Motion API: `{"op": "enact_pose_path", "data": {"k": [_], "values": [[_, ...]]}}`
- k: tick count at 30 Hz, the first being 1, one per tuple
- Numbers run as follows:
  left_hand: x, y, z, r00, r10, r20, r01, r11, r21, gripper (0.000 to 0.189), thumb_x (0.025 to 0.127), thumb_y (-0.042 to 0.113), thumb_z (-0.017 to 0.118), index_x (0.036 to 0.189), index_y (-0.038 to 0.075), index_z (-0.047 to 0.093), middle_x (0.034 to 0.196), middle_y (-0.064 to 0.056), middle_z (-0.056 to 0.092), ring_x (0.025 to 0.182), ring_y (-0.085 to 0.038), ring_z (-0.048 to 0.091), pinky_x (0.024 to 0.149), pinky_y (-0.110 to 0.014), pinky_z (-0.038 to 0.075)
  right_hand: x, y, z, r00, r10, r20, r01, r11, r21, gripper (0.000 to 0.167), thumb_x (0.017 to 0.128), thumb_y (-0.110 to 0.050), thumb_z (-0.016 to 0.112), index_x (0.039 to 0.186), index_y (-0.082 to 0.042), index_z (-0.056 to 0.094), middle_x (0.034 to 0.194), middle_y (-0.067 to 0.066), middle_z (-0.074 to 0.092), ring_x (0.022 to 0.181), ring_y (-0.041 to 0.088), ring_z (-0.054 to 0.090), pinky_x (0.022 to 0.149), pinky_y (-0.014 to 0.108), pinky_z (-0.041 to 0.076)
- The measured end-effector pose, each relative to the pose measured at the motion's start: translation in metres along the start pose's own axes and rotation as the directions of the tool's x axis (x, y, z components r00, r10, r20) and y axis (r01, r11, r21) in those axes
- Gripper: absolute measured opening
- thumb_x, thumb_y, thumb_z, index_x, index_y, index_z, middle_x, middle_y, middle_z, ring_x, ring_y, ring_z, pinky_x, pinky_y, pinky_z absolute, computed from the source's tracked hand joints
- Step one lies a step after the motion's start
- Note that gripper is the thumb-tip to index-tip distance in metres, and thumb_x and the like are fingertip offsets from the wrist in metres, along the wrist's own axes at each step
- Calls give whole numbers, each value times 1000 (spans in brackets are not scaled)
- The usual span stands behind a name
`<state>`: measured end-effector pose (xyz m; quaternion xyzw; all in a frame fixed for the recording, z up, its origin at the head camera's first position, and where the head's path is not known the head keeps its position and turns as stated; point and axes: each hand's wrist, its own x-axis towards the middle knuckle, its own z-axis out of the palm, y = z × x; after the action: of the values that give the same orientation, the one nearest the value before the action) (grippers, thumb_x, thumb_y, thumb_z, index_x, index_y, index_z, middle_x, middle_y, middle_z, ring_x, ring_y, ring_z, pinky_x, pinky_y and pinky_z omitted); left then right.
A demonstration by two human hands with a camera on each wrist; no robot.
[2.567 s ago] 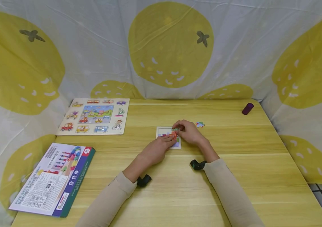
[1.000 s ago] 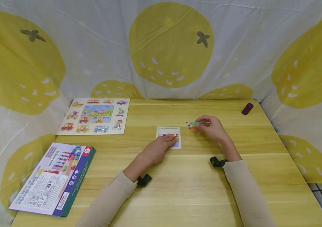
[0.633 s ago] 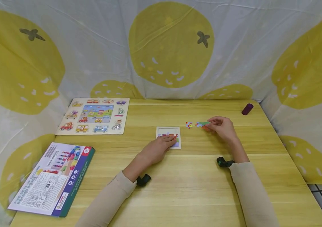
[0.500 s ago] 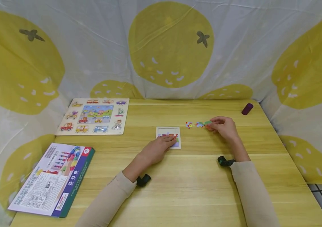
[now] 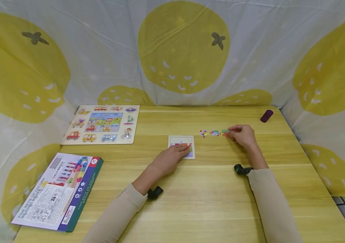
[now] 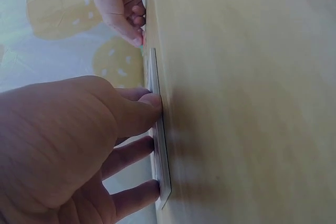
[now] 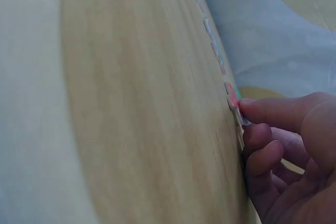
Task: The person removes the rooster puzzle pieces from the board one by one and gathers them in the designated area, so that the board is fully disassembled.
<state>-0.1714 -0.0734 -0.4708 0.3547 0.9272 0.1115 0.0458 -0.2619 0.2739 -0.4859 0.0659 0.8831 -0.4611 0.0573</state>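
Observation:
My left hand (image 5: 167, 159) rests on a small square jigsaw tray (image 5: 180, 137), its fingers fairly straight over the lower part of the picture. The upper part of the tray shows pale and bare. In the left wrist view the thumb (image 6: 144, 111) touches the tray's near edge. To the right, my right hand (image 5: 243, 136) pinches a green and red puzzle piece (image 5: 224, 133) low at the table, between thumb and finger. Two more puzzle pieces, one blue and red (image 5: 203, 133) and one mostly blue (image 5: 214, 133), lie in a row left of it.
A large peg puzzle board (image 5: 136, 125) with vehicle pictures lies at the back left. A flat toy box (image 5: 66, 189) lies at the front left. One dark purple cylinder (image 5: 266, 116) stands near the back right corner. A lemon-print cloth (image 5: 184, 47) hangs behind the table.
My right hand has moved from the tray to the right, carrying the green and red puzzle piece to the end of the row. My left hand has stayed on the tray.

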Motion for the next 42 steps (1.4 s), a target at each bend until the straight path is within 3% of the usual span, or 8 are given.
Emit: {"op": "enact_pose_path", "data": {"k": [10, 16, 22, 27, 32, 36, 42], "values": [[-1, 0, -4, 999, -44, 22, 43, 997, 63, 43, 108, 15, 51, 151, 16, 55, 159, -2, 49, 148, -25, 45, 114, -43, 47, 2, -4, 3, 1000, -12, -7, 12, 1000, -28, 29, 95, -23, 75, 112, 0, 74, 87, 9, 74, 65, 13, 66, 57, 26, 56], [4, 6, 3, 1000, -7, 23, 4, 994, 105, 42, 110, 15, 46, 151, 16, 54, 159, -3, 49, 147, -25, 46, 113, -41, 48, -8, 4, -7, 1000, -6, -2, 6, 1000, -12, 34, 98, -29, 72, 116, 0, 70, 91, 13, 71, 66, 14, 66, 58, 27, 58], [0, 8, -1, 999, 40, -5, -38, 980, 196, 47, 108, 23, 54, 152, 8, 52, 158, -8, 50, 147, -25, 47, 120, -40, 40, -8, 0, -3, 999, -47, -22, 47, 998, 33, 39, 99, -32, 71, 121, 1, 68, 99, 18, 71, 68, 12, 68, 60, 27, 60], [-8, 13, 0, 998, 29, 50, -38, 983, 181, 55, 108, 33, 54, 155, 7, 46, 162, -11, 44, 149, -28, 44, 120, -43, 40, -12, -1, 4, 997, -72, -31, 74, 996, 50, 36, 100, -29, 69, 122, 0, 68, 101, 21, 70, 68, 13, 68, 60, 26, 60], [-11, 14, 1, 997, 5, 77, -20, 983, 183, 47, 110, 24, 48, 154, 8, 49, 159, -11, 48, 148, -28, 46, 118, -46, 43, -16, -10, 15, 992, -124, -33, 126, 990, 66, 32, 100, -26, 70, 120, -2, 70, 101, 22, 70, 69, 17, 70, 60, 27, 61], [-10, 10, -2, 996, -24, 91, 14, 994, 108, 44, 110, 17, 46, 153, 8, 48, 160, -10, 47, 150, -26, 43, 119, -50, 40, -19, -22, 27, 985, -172, -23, 173, 984, 52, 28, 99, -25, 70, 117, -4, 72, 96, 18, 69, 69, 20, 69, 58, 27, 59], [-11, 12, -3, 992, -33, 118, 21, 995, 101, 48, 110, 21, 46, 155, 7, 43, 164, -10, 40, 153, -28, 38, 121, -50, 38, -23, -41, 50, 973, -231, 27, 228, 971, 76, 23, 98, -22, 71, 113, -5, 73, 94, 14, 69, 73, 28, 67, 58, 29, 58]]}}
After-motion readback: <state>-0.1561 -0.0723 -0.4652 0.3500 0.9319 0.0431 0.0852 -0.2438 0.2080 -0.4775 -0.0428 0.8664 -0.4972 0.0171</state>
